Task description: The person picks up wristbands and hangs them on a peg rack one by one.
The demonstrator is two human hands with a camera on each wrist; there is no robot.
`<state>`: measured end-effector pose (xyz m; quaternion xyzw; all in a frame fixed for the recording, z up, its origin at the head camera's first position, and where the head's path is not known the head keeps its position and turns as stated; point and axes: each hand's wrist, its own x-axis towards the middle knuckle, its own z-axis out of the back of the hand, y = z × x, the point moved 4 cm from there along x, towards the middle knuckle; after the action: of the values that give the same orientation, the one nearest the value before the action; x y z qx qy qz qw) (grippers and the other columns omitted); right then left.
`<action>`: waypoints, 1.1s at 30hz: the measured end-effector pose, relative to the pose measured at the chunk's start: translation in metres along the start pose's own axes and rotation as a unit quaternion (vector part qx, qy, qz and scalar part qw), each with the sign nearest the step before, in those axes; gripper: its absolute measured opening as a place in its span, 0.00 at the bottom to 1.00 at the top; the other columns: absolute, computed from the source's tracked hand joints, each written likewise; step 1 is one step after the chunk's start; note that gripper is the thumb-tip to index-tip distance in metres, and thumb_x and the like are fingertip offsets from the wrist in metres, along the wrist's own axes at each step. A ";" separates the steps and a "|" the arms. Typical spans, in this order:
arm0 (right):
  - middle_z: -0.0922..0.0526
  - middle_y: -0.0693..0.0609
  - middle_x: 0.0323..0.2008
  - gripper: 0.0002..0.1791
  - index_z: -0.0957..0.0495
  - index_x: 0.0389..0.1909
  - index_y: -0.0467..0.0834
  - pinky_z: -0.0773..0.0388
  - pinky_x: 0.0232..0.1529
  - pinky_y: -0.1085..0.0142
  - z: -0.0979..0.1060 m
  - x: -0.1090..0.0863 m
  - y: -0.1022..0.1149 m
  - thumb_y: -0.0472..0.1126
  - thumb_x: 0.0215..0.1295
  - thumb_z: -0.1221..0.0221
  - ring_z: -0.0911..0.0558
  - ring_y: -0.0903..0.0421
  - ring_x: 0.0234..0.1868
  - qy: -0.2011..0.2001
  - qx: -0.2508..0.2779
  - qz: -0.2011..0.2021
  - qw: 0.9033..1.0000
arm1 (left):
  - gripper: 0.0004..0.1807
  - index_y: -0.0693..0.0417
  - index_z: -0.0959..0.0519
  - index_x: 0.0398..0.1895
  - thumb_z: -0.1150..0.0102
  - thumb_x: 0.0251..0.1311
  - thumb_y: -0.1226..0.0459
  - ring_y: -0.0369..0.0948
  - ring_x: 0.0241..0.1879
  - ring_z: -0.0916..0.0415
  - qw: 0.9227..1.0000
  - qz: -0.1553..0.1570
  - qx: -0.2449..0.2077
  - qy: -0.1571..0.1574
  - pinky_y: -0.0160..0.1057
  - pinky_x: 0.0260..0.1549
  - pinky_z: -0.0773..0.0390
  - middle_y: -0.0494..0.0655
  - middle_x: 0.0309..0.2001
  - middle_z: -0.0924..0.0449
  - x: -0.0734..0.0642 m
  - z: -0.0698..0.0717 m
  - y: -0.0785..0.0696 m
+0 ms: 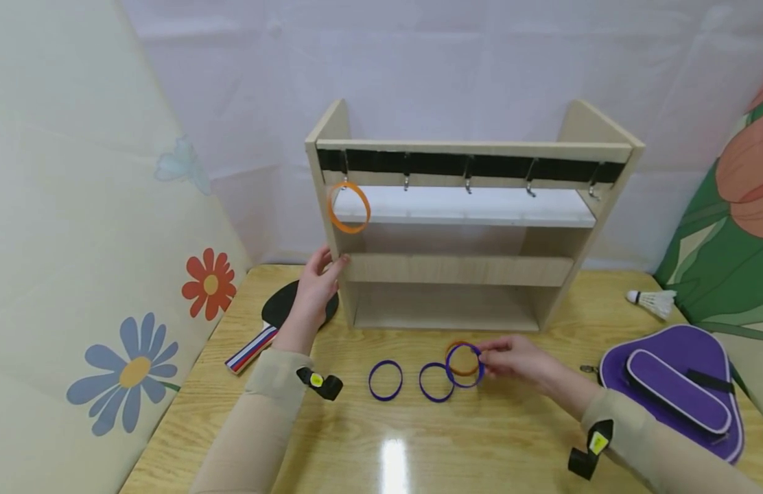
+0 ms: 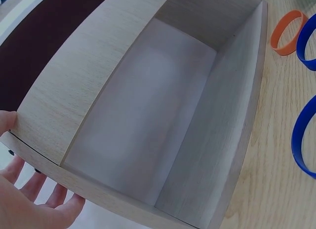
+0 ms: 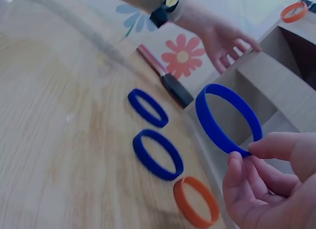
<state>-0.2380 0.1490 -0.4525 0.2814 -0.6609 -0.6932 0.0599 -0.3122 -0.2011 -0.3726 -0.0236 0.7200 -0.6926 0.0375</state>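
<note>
My left hand (image 1: 316,285) grips the left side panel of a wooden shelf rack (image 1: 455,269), thumb at the front edge and fingers on the outer side. Low before the rack, my right hand (image 1: 517,360) pinches a blue-purple wristband (image 3: 206,121) by its edge between thumb and fingers, above the table. Below it lies an orange wristband (image 3: 183,205). Two more blue-purple wristbands, one nearer (image 3: 143,157) and one farther left (image 1: 384,398), lie flat on the table. Another orange wristband (image 1: 349,229) hangs from the leftmost hook (image 1: 345,165) of the rack.
Several metal hooks (image 1: 469,180) line the black strip across the rack's top. A table tennis paddle (image 1: 281,302) lies left, partly behind my left arm. On the right are a shuttlecock (image 1: 656,302) and a purple paddle case (image 1: 665,346).
</note>
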 end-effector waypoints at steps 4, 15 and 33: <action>0.16 0.55 0.32 0.23 0.34 0.60 0.20 0.18 0.38 0.73 -0.003 -0.001 0.010 0.29 0.69 0.47 0.17 0.64 0.32 0.014 0.046 0.019 0.999 | 0.33 0.46 0.40 0.75 0.44 0.70 0.56 0.50 0.73 0.42 1.000 -0.001 0.002 0.001 0.57 0.72 0.45 0.50 0.75 0.43 0.000 0.000 0.000; 0.15 0.53 0.32 0.11 0.22 0.42 0.43 0.17 0.42 0.70 -0.013 -0.005 0.051 0.26 0.69 0.49 0.15 0.61 0.35 0.024 0.122 0.071 0.990 | 0.33 0.48 0.41 0.76 0.45 0.70 0.57 0.49 0.73 0.42 1.000 0.000 -0.013 0.005 0.56 0.73 0.46 0.51 0.76 0.43 0.000 -0.001 0.000; 0.16 0.52 0.34 0.10 0.26 0.47 0.39 0.17 0.45 0.69 -0.028 -0.008 0.129 0.26 0.71 0.49 0.15 0.59 0.37 -0.013 0.191 0.124 0.974 | 0.32 0.45 0.39 0.75 0.45 0.70 0.55 0.50 0.72 0.41 1.000 0.001 -0.007 -0.008 0.55 0.72 0.43 0.49 0.76 0.42 -0.001 -0.002 0.001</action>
<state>-0.2555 0.1129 -0.3265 0.1944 -0.8116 -0.5450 0.0812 -0.3109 -0.1992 -0.3738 -0.0284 0.7243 -0.6876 0.0435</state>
